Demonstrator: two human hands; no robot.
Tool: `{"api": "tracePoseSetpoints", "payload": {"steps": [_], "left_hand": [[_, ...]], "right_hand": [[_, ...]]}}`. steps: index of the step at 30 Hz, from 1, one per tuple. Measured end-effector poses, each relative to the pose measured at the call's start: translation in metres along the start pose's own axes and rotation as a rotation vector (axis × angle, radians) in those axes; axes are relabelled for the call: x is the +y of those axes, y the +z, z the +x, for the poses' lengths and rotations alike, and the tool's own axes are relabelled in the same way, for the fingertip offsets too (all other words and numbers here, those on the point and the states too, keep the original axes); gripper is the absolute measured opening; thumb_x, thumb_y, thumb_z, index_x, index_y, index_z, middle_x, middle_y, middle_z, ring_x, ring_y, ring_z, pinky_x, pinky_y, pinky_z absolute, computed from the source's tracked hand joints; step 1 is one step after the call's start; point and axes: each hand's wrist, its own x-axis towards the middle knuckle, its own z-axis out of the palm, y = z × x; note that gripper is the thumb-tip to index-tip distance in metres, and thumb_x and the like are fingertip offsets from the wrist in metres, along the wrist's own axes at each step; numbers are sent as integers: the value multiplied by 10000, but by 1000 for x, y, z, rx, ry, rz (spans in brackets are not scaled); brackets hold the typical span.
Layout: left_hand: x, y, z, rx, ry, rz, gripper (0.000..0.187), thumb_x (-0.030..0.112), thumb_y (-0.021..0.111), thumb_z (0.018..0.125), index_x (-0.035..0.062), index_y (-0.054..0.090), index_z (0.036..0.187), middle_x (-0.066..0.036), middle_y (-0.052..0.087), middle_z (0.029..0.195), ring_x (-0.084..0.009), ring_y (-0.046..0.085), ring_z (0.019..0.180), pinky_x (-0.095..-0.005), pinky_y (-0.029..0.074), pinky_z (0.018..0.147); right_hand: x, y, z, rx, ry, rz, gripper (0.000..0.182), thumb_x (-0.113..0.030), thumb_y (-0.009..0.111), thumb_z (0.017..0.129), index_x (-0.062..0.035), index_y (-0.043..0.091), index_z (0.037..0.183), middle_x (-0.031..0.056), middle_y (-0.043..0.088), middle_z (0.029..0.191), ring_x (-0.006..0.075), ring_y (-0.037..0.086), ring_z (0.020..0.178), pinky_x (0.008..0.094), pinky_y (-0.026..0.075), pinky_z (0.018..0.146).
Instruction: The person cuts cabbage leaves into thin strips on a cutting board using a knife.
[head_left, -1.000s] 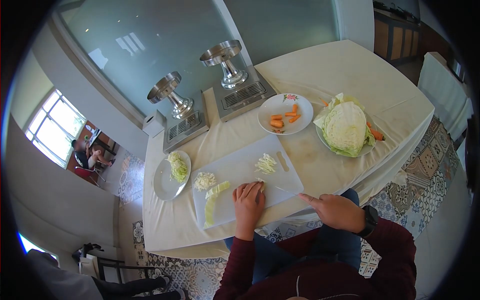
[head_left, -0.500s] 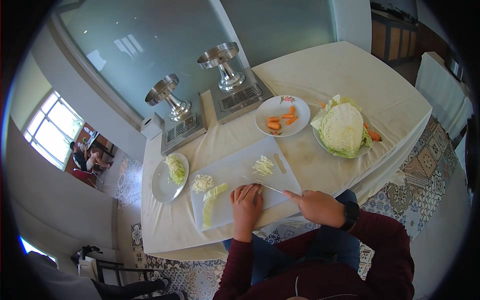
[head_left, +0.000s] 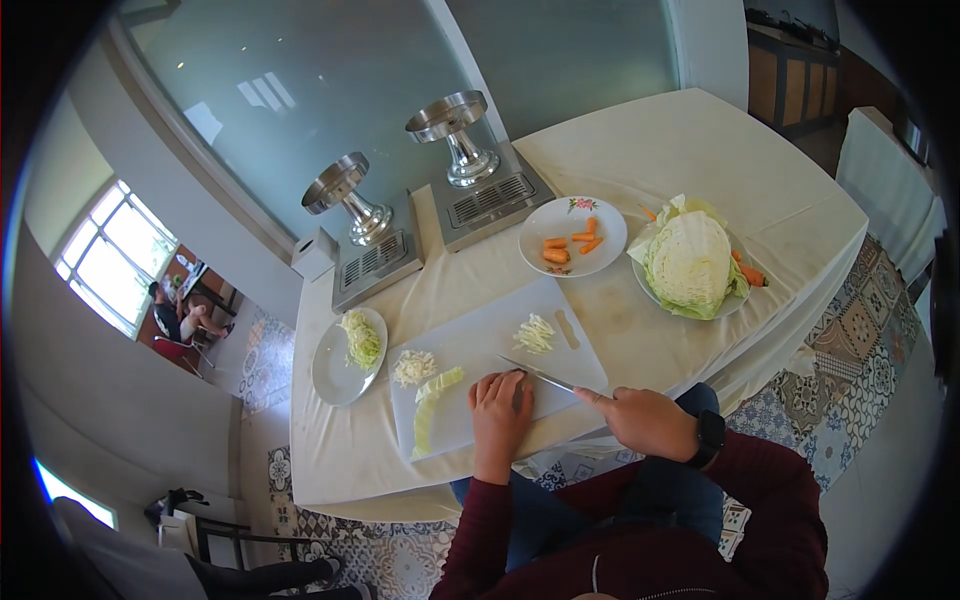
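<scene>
My right hand (head_left: 645, 418) is wrapped round the handle of a knife (head_left: 540, 373), whose blade points left over the white cutting board (head_left: 480, 340). Close to the blade tip, my left hand (head_left: 500, 405) rests on the board with its fingers curled; what they press on is hidden. Left of it lie a strip of cabbage (head_left: 430, 405) and a heap of shredded cabbage (head_left: 414, 367). Another small heap of shreds (head_left: 535, 333) sits behind the blade. A white plate (head_left: 328, 375) at the board's left holds more shredded cabbage (head_left: 360, 338).
Carrot pieces (head_left: 557, 255) lie on a flowered plate (head_left: 535, 225). A large cabbage (head_left: 690, 260) sits on a plate at the right. Two metal stands (head_left: 470, 165) (head_left: 368, 222) are at the back. One person (head_left: 170, 315) sits far left; another person's legs (head_left: 250, 580) show lower left.
The view has shifted slightly. The knife blade has come away a little from my left fingers, with more of it visible.
</scene>
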Motion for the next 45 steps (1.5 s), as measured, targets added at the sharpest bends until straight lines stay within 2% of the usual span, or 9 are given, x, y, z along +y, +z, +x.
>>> {"api": "tracePoseSetpoints", "payload": {"steps": [9,18,23,45], "left_hand": [[2,-4,1,-38,-9,-47,251,162,753,831,116,705,1073,-21,722,1138,-252,632,1106,-444,420,1018],[0,-5,0,-35,9,-59,253,99,703,847,112,714,1100,-25,723,1137,-255,636,1092,-436,427,1009],[2,-5,2,4,13,-72,233,58,681,851,111,726,1074,-29,730,1108,-255,644,1069,-426,437,990],[1,-2,-1,4,11,-28,202,78,693,833,75,720,1033,-70,722,1101,-280,641,1081,-447,436,1006]], "right_hand": [[10,-12,-16,-23,25,125,644,-68,501,928,-107,391,1561,241,644,793,427,648,718,513,515,679],[11,-22,-25,13,48,108,614,-88,516,936,-162,437,1541,226,638,784,412,647,715,509,515,670],[12,-17,-24,50,55,72,605,-98,516,948,-156,435,1545,207,630,803,400,642,717,494,520,677],[2,-3,-12,41,1,-18,593,-133,548,951,-211,468,1533,165,609,803,358,648,682,460,536,636]]}}
